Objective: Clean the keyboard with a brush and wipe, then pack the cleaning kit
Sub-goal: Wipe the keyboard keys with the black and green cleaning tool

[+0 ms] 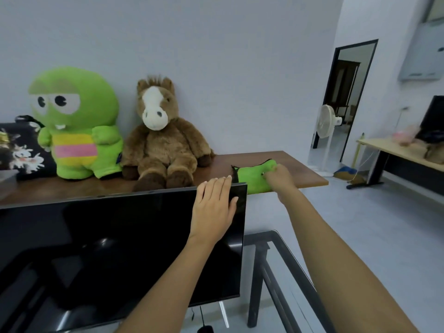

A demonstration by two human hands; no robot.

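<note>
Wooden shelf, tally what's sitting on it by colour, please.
Green: 2, the frog plush and the pouch that the right hand grips
Brown: 1, the horse plush
Black with flowers: 1, the bag
Total: 4 on the wooden shelf

A green fabric pouch with black trim along its edge lies flat on the brown wooden shelf, close to the shelf's right end and near its front edge. It sits well to the right of the plush toys on that shelf. Its shape is soft and rounded, the top edge curving. The right hand grips it at its right side, fingers curled into the fabric.
</note>
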